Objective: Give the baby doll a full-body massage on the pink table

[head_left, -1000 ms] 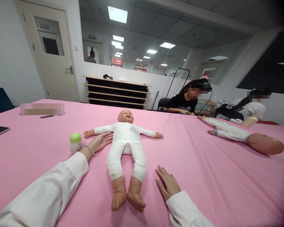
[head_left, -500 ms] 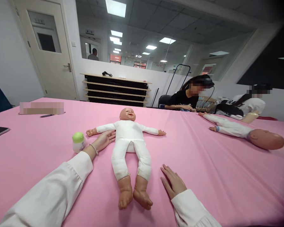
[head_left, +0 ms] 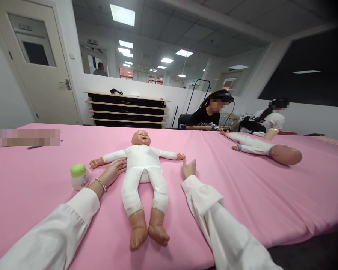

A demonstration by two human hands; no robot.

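Observation:
A white-suited baby doll point(head_left: 139, 165) with vinyl head, hands and feet lies on its back on the pink-covered table point(head_left: 256, 195). My left hand point(head_left: 112, 171) rests flat against the doll's side, under its right arm. Just left of that hand stands a small bottle with a green cap point(head_left: 79, 177). My right hand point(head_left: 189, 168) is on the cloth beside the doll's outstretched left hand, close to it but apart, holding nothing.
A second doll point(head_left: 261, 148) lies at the far right of the table, with a seated co-worker point(head_left: 199, 118) and another person point(head_left: 270, 122) behind it. A dark shelf unit point(head_left: 126, 110) stands against the far wall. The table's edge and dark floor point(head_left: 307, 245) show at lower right.
My right hand has slid forward from beside the doll's feet to beside its left hand. The view has turned left and shows more of the table. My left hand stays on the doll.

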